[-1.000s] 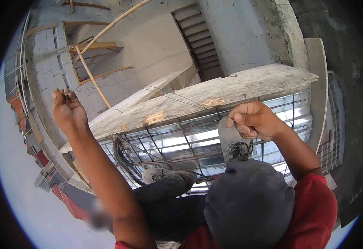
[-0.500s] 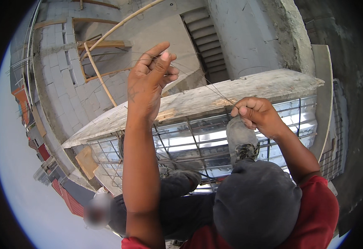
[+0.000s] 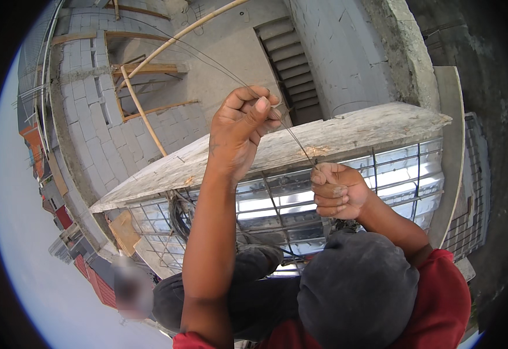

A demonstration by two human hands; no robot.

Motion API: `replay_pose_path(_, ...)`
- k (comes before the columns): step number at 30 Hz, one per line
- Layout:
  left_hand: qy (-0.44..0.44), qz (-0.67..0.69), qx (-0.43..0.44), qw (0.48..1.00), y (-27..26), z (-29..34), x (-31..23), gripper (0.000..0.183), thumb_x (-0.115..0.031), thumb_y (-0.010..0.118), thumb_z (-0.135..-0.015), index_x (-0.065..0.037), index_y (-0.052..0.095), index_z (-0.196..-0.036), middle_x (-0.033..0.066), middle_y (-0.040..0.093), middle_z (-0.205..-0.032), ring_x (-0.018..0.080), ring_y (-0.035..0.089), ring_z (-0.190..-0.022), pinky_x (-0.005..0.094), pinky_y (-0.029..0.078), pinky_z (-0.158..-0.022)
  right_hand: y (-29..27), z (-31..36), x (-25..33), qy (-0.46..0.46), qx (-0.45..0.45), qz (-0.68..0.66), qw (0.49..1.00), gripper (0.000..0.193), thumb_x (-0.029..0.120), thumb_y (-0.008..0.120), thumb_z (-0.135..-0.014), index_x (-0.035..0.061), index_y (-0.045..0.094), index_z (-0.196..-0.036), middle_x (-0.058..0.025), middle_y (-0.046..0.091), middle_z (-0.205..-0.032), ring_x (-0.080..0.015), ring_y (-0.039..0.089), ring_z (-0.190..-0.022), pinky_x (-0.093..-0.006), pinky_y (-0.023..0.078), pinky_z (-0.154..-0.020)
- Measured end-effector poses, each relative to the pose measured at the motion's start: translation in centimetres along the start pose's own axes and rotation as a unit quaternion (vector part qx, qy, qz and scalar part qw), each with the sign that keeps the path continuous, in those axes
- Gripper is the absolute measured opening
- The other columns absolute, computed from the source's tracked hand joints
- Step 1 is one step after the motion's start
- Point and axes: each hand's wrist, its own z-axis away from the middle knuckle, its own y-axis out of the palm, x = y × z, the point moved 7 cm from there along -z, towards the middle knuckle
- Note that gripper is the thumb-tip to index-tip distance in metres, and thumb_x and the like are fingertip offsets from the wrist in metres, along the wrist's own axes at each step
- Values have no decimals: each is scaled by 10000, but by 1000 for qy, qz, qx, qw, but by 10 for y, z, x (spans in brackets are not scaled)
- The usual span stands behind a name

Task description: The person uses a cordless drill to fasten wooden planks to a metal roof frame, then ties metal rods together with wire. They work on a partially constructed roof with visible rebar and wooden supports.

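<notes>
Two thin strands of tie wire [image 3: 298, 142] run between my hands above a wooden board edge. My left hand [image 3: 243, 131] is raised over the board, thumb and fingers closed around the strands, whose loose ends arc away to the upper left. Lower and to the right, my right hand [image 3: 341, 191] is closed on the near end of the wire, fingers curled. Beneath my right hand, steel reinforcing bars [image 3: 274, 200] form a grid over shiny corrugated metal sheeting [image 3: 396, 180]. The weathered wooden board [image 3: 353, 128] stands along the grid's far side.
Beyond the board lies a lower level with a concrete stairway [image 3: 294, 67], bamboo poles [image 3: 143, 110] and block walls [image 3: 79, 110]. A coil of dark wire [image 3: 178, 215] hangs at the grid's left. Another person [image 3: 132, 285] is at the lower left, blurred. A dark cap [image 3: 355, 285] fills the lower middle.
My left hand has moved right and down, closer to my right hand, and its fingers have closed. My right hand has dropped slightly and turned, fingers curled, drawing the wire down.
</notes>
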Motion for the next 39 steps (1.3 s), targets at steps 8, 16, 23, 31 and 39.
replay_pose_path(8,-29,201,165,965,18,6,22,221,-297,655,-910,-140,559,-1033,-12,603,-918,128,578,-855,301,511,-778,13,-5,-17,76,104,-39,991,161,151,482,-983,9,546,-943,57,399,-522,-43,348,-409,-224,305,-425)
replay_pose_path(16,-142,369,56,917,28,8,67,131,-181,656,-926,-166,549,-1000,-29,579,-869,125,569,-839,281,491,-754,18,-9,-18,48,148,-32,987,176,183,482,-1004,32,540,-936,43,409,-538,-54,372,-434,-229,330,-478)
replay_pose_path(23,-101,179,-31,978,20,3,48,158,-202,678,-914,-137,555,-990,-40,546,-792,77,544,-722,246,461,-667,2,-12,2,-71,-37,64,995,223,241,405,-1045,64,532,-994,50,386,-549,-56,373,-452,-222,350,-496)
replay_pose_path(31,-110,100,-127,981,17,6,40,272,-319,713,-893,-104,566,-970,-60,479,-673,39,469,-565,198,429,-555,3,-16,6,-96,-74,155,981,228,252,449,-1030,54,552,-986,37,420,-537,-51,361,-425,-226,338,-484)
replay_pose_path(39,13,-93,-293,951,-5,12,14,362,-354,768,-837,-25,620,-865,6,538,-655,52,452,-472,188,398,-415,4,-10,28,-129,-284,553,772,303,282,479,-1021,22,635,-1026,-16,544,-601,-83,464,-493,-236,386,-514)
